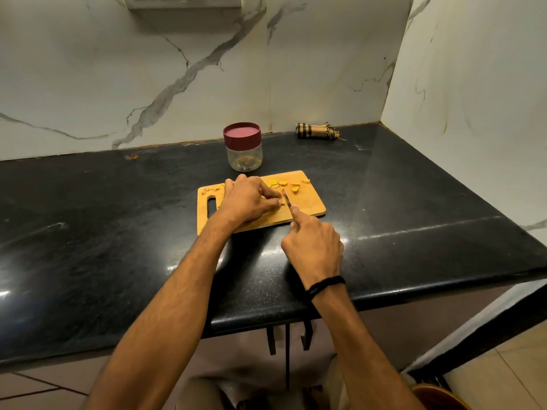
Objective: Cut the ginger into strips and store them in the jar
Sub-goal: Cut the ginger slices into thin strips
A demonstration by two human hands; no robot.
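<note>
**Firm, slick ginger beside the blade**

Midway on the cutting board [307, 202], your left hand [248, 199] pinches a ginger piece [281, 203] under curled fingers [270, 193]. Your right hand [313, 247] grips the knife [286, 198], its blade just beside them. The piece looks firm, light and probably slippery, so hold it well behind the cut. Finished slices [282, 183] lie at the board's far edge, and the lidded jar [243, 147] stands just beyond.
</note>
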